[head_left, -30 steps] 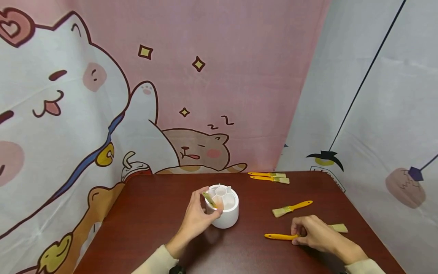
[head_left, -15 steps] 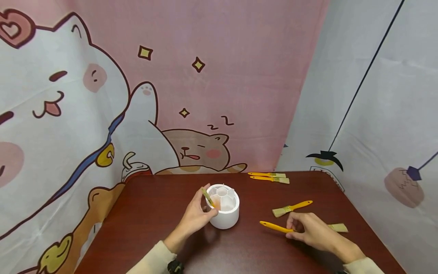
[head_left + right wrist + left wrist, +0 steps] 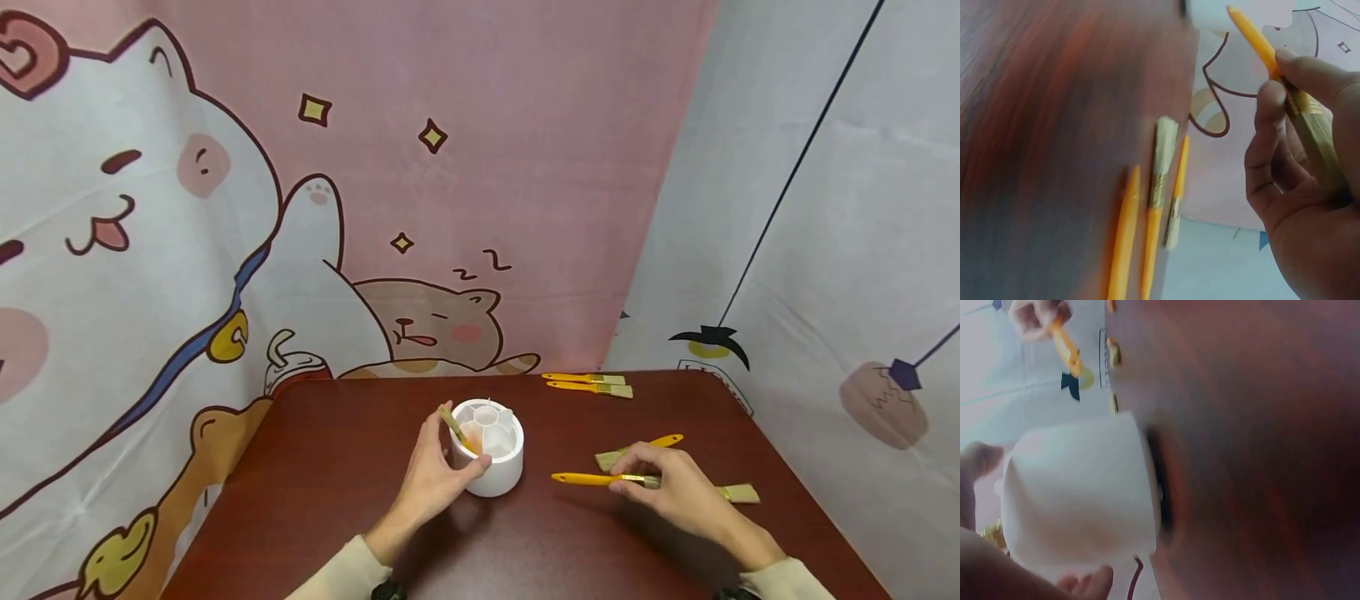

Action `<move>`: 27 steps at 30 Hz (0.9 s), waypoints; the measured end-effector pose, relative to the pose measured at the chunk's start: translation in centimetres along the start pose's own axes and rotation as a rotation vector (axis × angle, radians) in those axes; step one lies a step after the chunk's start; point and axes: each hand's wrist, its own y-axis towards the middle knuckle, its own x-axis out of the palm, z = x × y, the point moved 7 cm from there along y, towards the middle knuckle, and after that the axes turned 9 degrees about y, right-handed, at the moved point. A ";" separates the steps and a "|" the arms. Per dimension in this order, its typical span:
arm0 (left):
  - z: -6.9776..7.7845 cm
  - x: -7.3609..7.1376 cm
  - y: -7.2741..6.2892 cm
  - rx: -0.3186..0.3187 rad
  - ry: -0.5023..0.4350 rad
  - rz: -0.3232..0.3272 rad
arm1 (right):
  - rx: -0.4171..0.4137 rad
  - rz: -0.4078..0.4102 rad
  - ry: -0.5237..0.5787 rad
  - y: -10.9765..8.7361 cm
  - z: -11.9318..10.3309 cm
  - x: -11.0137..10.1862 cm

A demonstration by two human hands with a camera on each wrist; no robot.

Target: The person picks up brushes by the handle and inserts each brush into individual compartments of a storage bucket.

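Observation:
A white round desk organizer (image 3: 495, 479) with several compartments stands on the table. My left hand (image 3: 431, 492) grips its left side, thumb in front and fingers behind. One paintbrush (image 3: 454, 425) leans in the left of the organizer, bristles up; its handle is mostly hidden inside. My right hand (image 3: 671, 492) pinches another paintbrush (image 3: 585, 479) near its metal band, above the table. The yellow handle points left toward the organizer. In the right wrist view this brush's handle (image 3: 1254, 39) slants up from thumb and fingers, with the bristle end against the palm.
Two paintbrushes (image 3: 592, 388) lie side by side at the back edge. A paintbrush (image 3: 666, 440) lies behind my right hand, partly covered by it. Bristles of another brush (image 3: 741, 493) show to its right. A printed cartoon cloth (image 3: 525, 167) hangs behind the dark red-brown table (image 3: 337, 467).
My right hand has lifted the paintbrush off the table and moved it up and slightly left, toward the organizer. My left hand stays on the organizer.

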 end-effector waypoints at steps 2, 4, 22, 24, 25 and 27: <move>0.1 0.2 -0.4 -0.019 0.029 0.038 | -0.024 0.034 -0.011 0.1 -0.5 -0.1; 0.3 0.3 -0.7 -0.028 0.036 0.077 | -0.044 0.062 -0.019 0.2 -1.1 -0.3; 0.6 0.2 -0.8 -0.011 0.029 0.075 | 0.000 0.174 0.236 1.3 -4.8 -1.3; 0.4 0.1 -0.6 -0.014 0.013 0.044 | -0.008 0.201 0.219 1.4 -5.2 -1.5; 0.3 0.1 -0.4 -0.015 0.004 0.029 | -0.010 0.216 0.200 1.5 -5.4 -1.6; 0.2 0.0 -0.2 -0.007 -0.013 0.005 | -0.005 0.236 0.178 1.6 -5.6 -1.7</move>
